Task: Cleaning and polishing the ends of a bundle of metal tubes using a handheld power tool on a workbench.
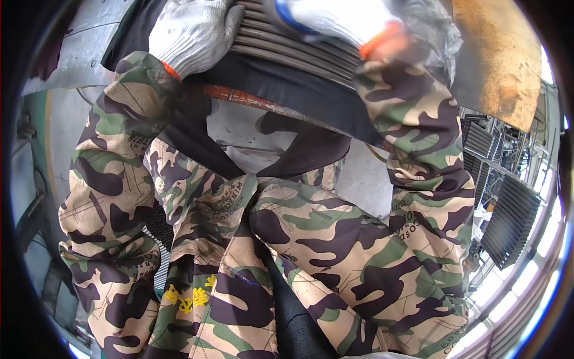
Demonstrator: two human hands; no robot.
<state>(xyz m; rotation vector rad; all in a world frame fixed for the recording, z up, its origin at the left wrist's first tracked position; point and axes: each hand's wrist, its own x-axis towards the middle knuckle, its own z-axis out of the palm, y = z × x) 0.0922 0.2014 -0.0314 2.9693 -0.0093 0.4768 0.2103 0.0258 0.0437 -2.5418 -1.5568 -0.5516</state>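
My left hand point(194, 36), in a white knit glove with an orange cuff, rests at the left end of a row of grey metal rods point(299, 52). Its thumb shows along the side, while the fingers run out of the picture at the top. Over the rods, my right hand point(347, 21) is in a similar white glove and smeared by motion. A blurred blue edge point(293, 17) curves beside its fingers; I cannot make out what it belongs to. Black cloth point(287, 90) lies under the rods.
A red, worn edge point(239, 96) runs below the black cloth, close to my body. Clear plastic point(439, 36) lies beside my right forearm, next to a rust-stained tan board point(499, 54). Stacked dark bars point(511, 221) stand on racks at the right. A grey metal surface point(89, 45) is at the left.
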